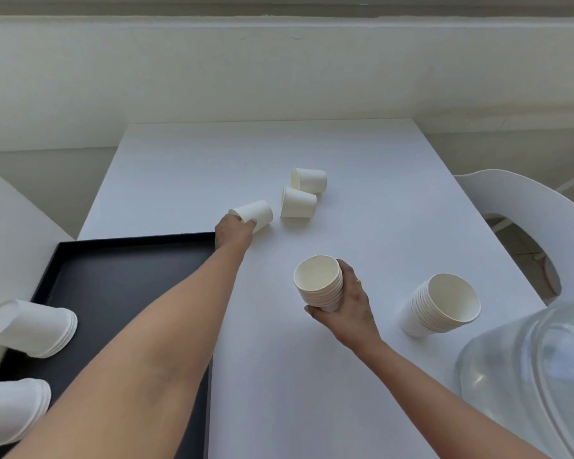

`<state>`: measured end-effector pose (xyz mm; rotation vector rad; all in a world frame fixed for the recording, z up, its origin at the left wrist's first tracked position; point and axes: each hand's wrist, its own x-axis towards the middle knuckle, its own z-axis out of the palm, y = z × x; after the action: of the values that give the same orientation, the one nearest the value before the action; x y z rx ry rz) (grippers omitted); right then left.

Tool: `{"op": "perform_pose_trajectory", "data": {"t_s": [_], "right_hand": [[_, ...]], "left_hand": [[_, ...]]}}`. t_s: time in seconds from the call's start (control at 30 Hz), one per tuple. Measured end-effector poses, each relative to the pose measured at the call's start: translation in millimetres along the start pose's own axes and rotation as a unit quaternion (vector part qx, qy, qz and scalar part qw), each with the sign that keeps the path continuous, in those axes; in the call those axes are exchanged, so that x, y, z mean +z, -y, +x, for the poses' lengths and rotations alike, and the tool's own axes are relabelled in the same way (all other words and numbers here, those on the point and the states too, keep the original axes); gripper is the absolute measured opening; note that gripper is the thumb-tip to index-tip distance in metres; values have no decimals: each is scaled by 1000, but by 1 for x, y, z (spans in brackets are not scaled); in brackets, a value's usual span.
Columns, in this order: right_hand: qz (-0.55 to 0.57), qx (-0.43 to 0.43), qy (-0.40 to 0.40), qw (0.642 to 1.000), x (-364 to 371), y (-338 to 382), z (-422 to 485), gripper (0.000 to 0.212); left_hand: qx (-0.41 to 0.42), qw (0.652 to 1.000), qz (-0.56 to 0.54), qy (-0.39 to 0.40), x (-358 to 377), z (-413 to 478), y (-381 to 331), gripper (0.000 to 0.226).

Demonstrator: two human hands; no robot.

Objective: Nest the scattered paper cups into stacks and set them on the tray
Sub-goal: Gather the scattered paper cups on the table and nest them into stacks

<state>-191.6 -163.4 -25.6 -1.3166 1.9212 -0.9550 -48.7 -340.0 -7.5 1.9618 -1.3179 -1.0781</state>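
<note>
Currently mid-collection. Left grip [234, 231] reaches past far corner of black tray [130, 276], fingers curled round single cup [259, 213] lying sideways on white table [362, 154]. Right grip [345, 308] clasps nested stack [318, 281] near its base, mouth up, over table centre. Near loose cup [299, 203] and far loose cup [310, 180] lie just beyond, close together. Spare stack [443, 306] sits at right beside clear water jug [527, 376]. Upper tray stack [34, 327] and lower tray stack [10, 409] sit at tray's left side. Likely next: lift single cup, turn mouth up, seat it squarely into held stack.
</note>
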Motion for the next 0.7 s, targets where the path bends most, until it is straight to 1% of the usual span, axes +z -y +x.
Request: {"op": "perform_pose_trajectory", "data": {"t_s": [0.13,0.2,0.3,0.4,0.47,0.53,0.63,0.7], "right_hand": [[-2,1,12,1000,1,3,1,82],[-6,-5,22,1000,1,5,2,82],[-9,-7,30,999,2,7,5,81],[-11,-5,27,1000,3,7,8,81],[-14,-2,24,1000,5,6,10,81],[-24,0,24,999,7,5,11,81],[-41,6,20,999,10,4,12,82],[-50,11,18,998,10,5,14,82]], "left_hand": [[-15,999,24,-16,2,6,-2,36],[-23,999,29,-20,2,9,0,31],[-22,999,9,-26,3,11,5,12],[-2,998,-25,-54,4,4,6,13],[40,994,-50,-92,1,-5,7,14],[111,984,-78,-114,-3,-16,11,21],[222,964,-107,-104,-9,-35,17,25],[270,952,-108,-92,-12,-47,21,24]]}}
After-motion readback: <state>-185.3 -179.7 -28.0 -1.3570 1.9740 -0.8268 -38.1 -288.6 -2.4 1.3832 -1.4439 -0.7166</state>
